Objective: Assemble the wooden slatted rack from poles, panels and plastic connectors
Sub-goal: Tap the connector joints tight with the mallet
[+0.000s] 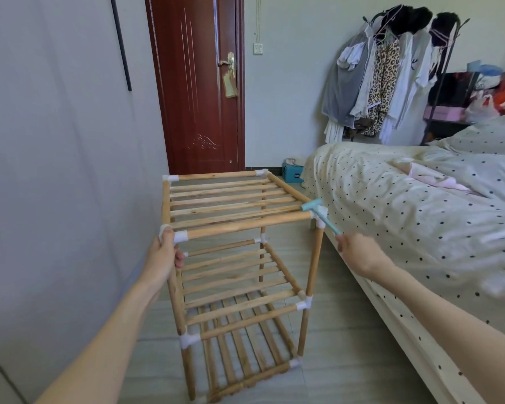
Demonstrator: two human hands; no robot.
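At the rack's (pixel 233 258) top near corner, a connector (pixel 319 212) is being tapped with the small hammer (pixel 318 211) gripped by the right hand (pixel 354 252). The front left pole (pixel 174 287) is being clasped by the left hand (pixel 165 255); light, square taps are probably being called for.

Soft even daylight, faint shadows; wide-angle bowing at edges, right edge blurred.

The left hand (pixel 165 252) grips the rack (pixel 236 269) corner while the right hand (pixel 354 252) holds a blue hammer (pixel 318 211) at its top connector (pixel 319 215).
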